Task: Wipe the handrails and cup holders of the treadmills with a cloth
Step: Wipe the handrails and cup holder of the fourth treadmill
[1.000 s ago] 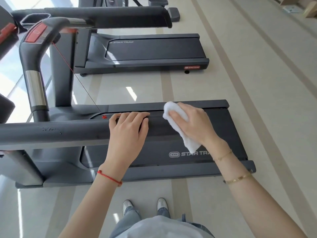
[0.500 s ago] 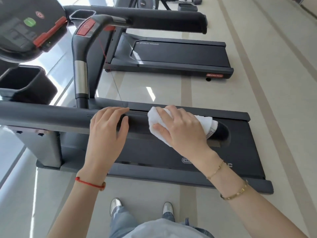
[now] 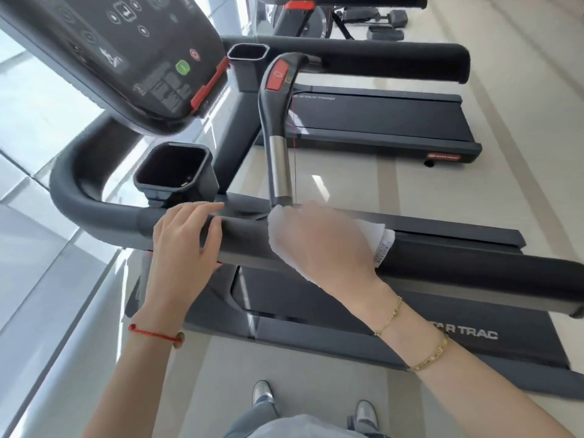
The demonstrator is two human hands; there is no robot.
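Note:
A long dark grey handrail point(image 3: 458, 270) of the near treadmill runs across the middle of the view. My right hand point(image 3: 319, 245) grips a white cloth point(image 3: 377, 238) wrapped over the rail, just below the upright grip bar point(image 3: 279, 165). My left hand point(image 3: 183, 245) rests on the rail to the left, fingers draped over its top. A square black cup holder point(image 3: 175, 167) sits just behind the left hand. The rail curves away at the left end point(image 3: 68, 191).
The console point(image 3: 126, 55) hangs over the upper left. The near treadmill's belt deck point(image 3: 474, 336) lies below the rail. A second treadmill point(image 3: 379, 121) with its own cup holder point(image 3: 248, 53) and handrail stands behind. Pale floor lies around; my shoes point(image 3: 262, 393) show at the bottom.
My right hand has slid the cloth leftward along the rail toward the upright bar. My view has swung left, bringing the console and cup holder into sight. The left hand keeps resting on the rail.

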